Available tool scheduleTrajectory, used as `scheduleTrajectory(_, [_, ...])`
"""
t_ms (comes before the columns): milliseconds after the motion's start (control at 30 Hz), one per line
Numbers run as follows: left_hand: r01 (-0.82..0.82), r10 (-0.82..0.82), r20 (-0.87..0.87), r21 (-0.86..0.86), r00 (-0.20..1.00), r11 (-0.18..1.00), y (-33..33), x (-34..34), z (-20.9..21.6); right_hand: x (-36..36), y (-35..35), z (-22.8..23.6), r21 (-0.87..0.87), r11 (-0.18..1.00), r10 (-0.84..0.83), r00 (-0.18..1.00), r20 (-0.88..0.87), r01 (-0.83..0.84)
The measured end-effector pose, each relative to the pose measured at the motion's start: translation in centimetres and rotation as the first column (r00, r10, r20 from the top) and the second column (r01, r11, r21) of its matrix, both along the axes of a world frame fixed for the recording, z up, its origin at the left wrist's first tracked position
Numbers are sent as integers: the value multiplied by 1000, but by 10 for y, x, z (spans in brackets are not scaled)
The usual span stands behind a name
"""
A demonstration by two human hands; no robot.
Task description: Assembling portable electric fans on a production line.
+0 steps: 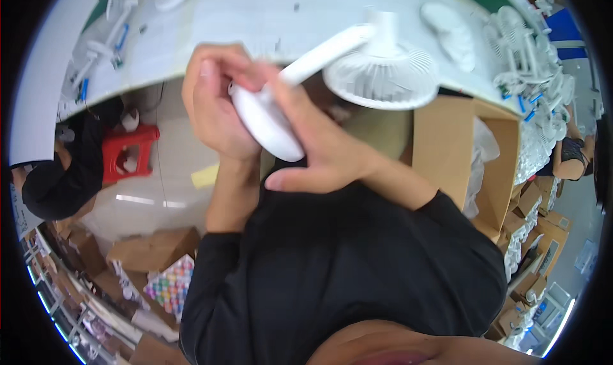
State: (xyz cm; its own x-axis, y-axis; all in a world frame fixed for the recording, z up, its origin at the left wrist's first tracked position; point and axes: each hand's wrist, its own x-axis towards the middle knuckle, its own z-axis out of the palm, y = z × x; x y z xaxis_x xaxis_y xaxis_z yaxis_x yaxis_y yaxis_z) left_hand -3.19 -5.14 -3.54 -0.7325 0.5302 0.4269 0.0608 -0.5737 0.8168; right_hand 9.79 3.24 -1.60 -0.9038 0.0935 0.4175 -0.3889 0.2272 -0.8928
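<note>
Both of my hands hold a small white desk fan [357,65] close to my chest, below the edge of the white worktable [255,14]. My left hand [214,106] wraps the round base [268,125] from the left, fingers curled over its top. From the right, my right hand [313,148] cups the same base, thumb lying along its underside. The fan's stem slants up to the right to the round grilled head [383,77], which faces down over the table edge. Part of the base is hidden by my fingers.
More white fans and fan parts [523,58] crowd the table's right end, others [108,26] lie at its left. An open cardboard box [460,148] with plastic bags stands right of me. A red stool [128,151] and a seated person in black [57,180] are at left.
</note>
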Motion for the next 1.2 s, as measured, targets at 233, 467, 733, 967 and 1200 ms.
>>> scheduleTrajectory(233, [-235, 256, 89, -199, 963, 951, 61, -39, -39, -45, 66, -65, 195, 732, -669, 743, 21, 653])
scheduleTrajectory(467, [-59, 46, -38, -516, 998, 855, 49, -42, -82, -105, 292, -83, 491, 367, -811, 530, -247, 790])
scheduleTrajectory(733, [73, -17, 99, -597, 995, 799, 62, -54, -55, -154, 323, -86, 224, 183, -945, 234, -229, 957])
scheduleTrajectory(967, [-197, 94, -219, -513, 971, 835, 186, -183, -31, -193, 233, -84, 297, 652, -757, 620, 207, 698])
scheduleTrajectory(1200, [-627, 211, -664, -483, 717, 611, 315, -347, -60, -197, 240, -85, 522, 634, -727, 669, 153, 570])
